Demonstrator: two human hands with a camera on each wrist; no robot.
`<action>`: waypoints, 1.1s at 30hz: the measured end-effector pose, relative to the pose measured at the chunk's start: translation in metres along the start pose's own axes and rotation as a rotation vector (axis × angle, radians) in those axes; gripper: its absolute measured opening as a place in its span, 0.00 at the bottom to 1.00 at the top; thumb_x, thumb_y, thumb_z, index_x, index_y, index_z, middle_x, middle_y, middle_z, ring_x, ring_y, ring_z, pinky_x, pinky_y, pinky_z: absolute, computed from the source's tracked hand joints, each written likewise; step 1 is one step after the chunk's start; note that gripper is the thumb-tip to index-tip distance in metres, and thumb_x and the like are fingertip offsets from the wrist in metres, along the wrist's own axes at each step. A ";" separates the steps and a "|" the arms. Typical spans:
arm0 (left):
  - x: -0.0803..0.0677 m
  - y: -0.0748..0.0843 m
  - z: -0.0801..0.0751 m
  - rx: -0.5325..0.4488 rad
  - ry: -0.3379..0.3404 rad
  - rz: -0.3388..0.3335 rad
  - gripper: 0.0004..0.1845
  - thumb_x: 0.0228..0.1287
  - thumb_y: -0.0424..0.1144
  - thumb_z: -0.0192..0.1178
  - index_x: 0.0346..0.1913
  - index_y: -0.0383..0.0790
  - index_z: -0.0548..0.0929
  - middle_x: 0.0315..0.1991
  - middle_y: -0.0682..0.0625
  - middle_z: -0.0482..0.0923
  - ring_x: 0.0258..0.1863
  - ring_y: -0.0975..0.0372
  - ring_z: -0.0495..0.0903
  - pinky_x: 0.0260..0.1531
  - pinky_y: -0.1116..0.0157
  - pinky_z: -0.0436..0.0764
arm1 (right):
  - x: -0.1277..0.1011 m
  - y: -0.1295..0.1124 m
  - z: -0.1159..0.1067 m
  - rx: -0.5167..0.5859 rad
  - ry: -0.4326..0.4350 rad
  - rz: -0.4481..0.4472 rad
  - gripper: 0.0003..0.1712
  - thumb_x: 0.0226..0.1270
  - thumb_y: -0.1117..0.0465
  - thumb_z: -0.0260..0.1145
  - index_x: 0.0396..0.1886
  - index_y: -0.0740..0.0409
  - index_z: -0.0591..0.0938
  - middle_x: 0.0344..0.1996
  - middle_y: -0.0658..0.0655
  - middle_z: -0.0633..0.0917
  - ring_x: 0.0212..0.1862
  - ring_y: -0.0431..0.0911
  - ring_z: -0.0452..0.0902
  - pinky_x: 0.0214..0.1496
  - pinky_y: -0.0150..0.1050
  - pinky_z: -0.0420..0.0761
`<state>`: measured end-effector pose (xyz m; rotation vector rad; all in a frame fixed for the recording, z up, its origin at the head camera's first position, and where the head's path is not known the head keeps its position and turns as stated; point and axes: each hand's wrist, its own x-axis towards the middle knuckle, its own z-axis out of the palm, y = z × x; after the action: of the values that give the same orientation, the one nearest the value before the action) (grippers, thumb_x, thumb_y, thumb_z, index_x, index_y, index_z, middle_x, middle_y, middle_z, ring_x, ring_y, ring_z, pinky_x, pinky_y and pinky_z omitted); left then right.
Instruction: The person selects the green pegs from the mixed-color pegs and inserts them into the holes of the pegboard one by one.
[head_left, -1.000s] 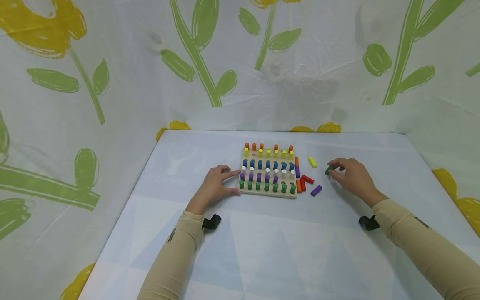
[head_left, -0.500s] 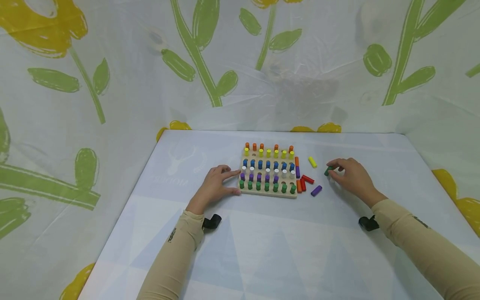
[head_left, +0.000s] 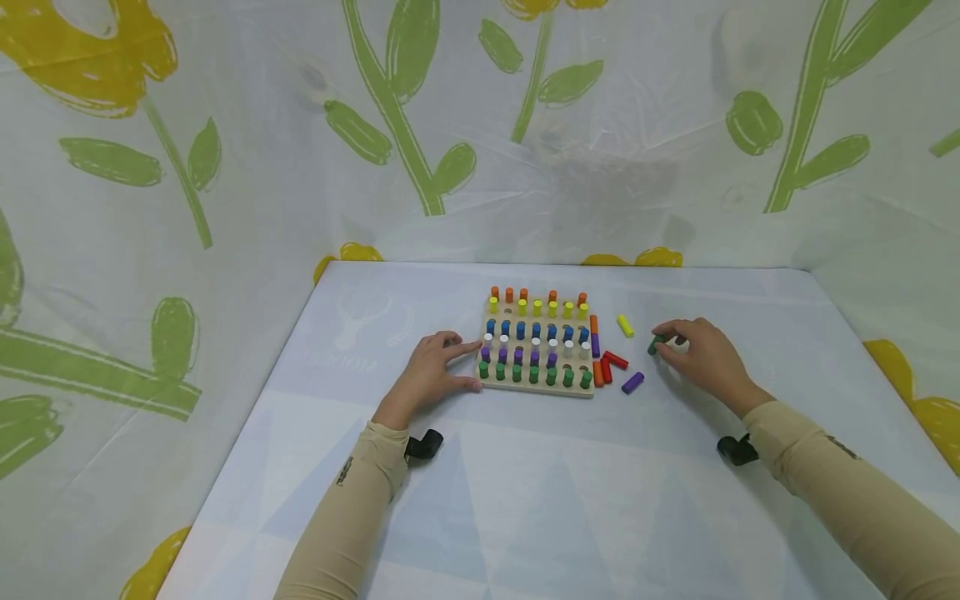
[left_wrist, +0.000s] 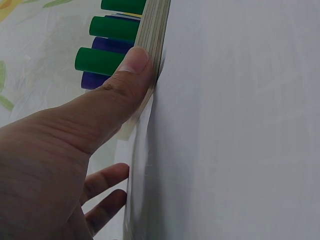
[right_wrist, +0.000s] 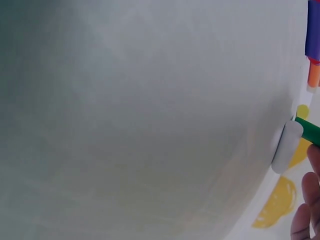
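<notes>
Slippage is the main risk: the right hand (head_left: 701, 357) pinches a short green peg (head_left: 656, 343) only by its fingertips, and a smooth round cylinder held so lightly could, in my judgement, roll out and skitter across the slick white table cover (head_left: 540, 500). A white peg (right_wrist: 286, 146) lies flat just beside the green one, right of the wooden pegboard (head_left: 537, 346); it is nearly the colour of the cover, so a careless finger could knock it away unnoticed.

Nearest the camera, both sleeves come up from the front edge of the table. The left hand (head_left: 431, 373) rests at the pegboard's left edge with fingers fairly straight, thumb pressed flat against the layered side of the board and holding nothing; if that pressure eases, the board could slide when a peg is pushed in.

Just right of the pegboard lie loose pegs: a purple peg (head_left: 632, 382), two red pegs (head_left: 611, 363), and farther back a yellow peg (head_left: 625, 325), well within reach of a sweeping wrist.

The green peg itself is a small, matte, dark green cylinder, tilted in the fingers, its end pointing toward the pegboard, just off the table to the board's right. On the board, upright pegs stand in colour rows, green nearest, then purple, white, blue, yellow and orange farthest, with a few holes open.
</notes>
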<state>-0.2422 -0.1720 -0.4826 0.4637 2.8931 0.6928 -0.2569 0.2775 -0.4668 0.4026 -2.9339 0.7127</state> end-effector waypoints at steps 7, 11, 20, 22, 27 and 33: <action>0.000 0.000 0.000 0.006 -0.005 -0.007 0.43 0.55 0.61 0.73 0.74 0.58 0.71 0.67 0.43 0.66 0.68 0.45 0.62 0.71 0.48 0.62 | -0.001 -0.003 0.000 -0.003 -0.014 0.004 0.15 0.69 0.62 0.69 0.53 0.61 0.85 0.43 0.60 0.85 0.47 0.56 0.76 0.41 0.49 0.79; 0.001 -0.001 0.001 0.004 -0.004 -0.010 0.43 0.55 0.60 0.73 0.74 0.58 0.71 0.68 0.43 0.66 0.68 0.45 0.62 0.72 0.48 0.62 | -0.001 -0.005 0.000 0.000 -0.023 0.011 0.15 0.69 0.61 0.69 0.53 0.61 0.85 0.43 0.60 0.85 0.47 0.56 0.76 0.43 0.50 0.79; 0.000 0.000 0.001 -0.002 0.004 -0.006 0.43 0.54 0.61 0.73 0.74 0.59 0.71 0.68 0.43 0.66 0.68 0.45 0.62 0.71 0.47 0.62 | -0.002 -0.010 0.001 -0.002 -0.034 0.026 0.16 0.70 0.60 0.69 0.54 0.60 0.85 0.44 0.60 0.85 0.48 0.56 0.76 0.43 0.50 0.80; 0.001 0.000 0.001 -0.004 0.003 -0.008 0.43 0.54 0.61 0.73 0.74 0.59 0.71 0.68 0.43 0.66 0.68 0.45 0.62 0.71 0.47 0.62 | -0.002 -0.011 0.001 -0.001 -0.035 0.026 0.16 0.70 0.60 0.69 0.54 0.60 0.85 0.44 0.60 0.85 0.48 0.56 0.75 0.44 0.51 0.80; 0.001 -0.001 0.002 -0.009 0.005 -0.008 0.43 0.55 0.61 0.73 0.74 0.60 0.72 0.68 0.43 0.67 0.69 0.45 0.61 0.72 0.47 0.62 | -0.002 -0.013 0.002 0.001 -0.035 0.019 0.16 0.70 0.60 0.69 0.54 0.60 0.85 0.44 0.60 0.85 0.48 0.56 0.75 0.44 0.51 0.80; 0.001 -0.002 0.002 -0.013 0.005 -0.010 0.43 0.54 0.61 0.73 0.74 0.60 0.72 0.68 0.44 0.67 0.68 0.45 0.62 0.71 0.48 0.63 | -0.002 -0.013 0.005 -0.004 -0.017 0.000 0.15 0.69 0.61 0.69 0.54 0.60 0.86 0.44 0.60 0.85 0.48 0.55 0.75 0.44 0.51 0.80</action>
<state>-0.2433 -0.1723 -0.4855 0.4465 2.8914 0.7121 -0.2514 0.2644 -0.4658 0.4102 -2.9505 0.7065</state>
